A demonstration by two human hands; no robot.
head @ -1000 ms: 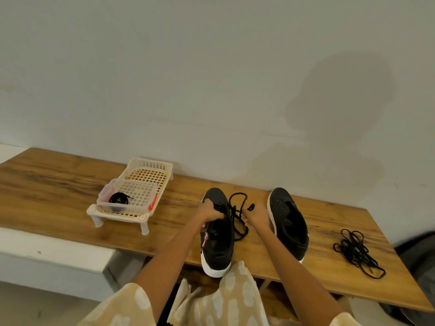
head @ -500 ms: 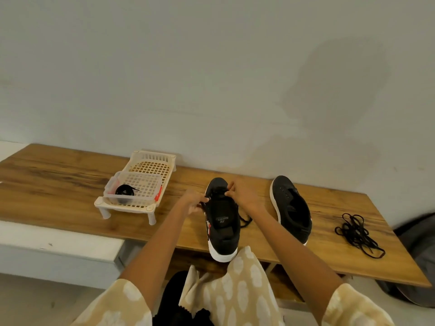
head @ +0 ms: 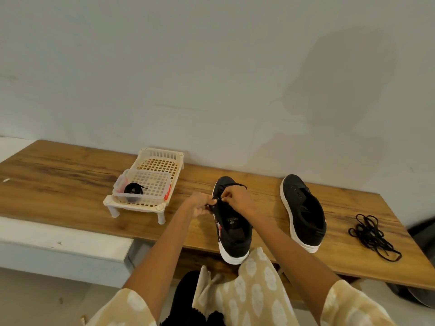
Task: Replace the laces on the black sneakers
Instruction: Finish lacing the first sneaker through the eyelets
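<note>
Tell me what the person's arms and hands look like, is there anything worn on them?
Both forearms are bare. The left hand and right hand wear no gloves, and no rings or watch show. Short beige sleeves with pale cloud-like blotches cover the upper arms.

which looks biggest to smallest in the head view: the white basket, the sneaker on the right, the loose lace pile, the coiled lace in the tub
1. white basket
2. sneaker on the right, close to the basket, so unsure
3. loose lace pile
4. coiled lace

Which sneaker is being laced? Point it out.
The left sneaker, under both hands; the right sneaker stands alone, untouched.
</note>
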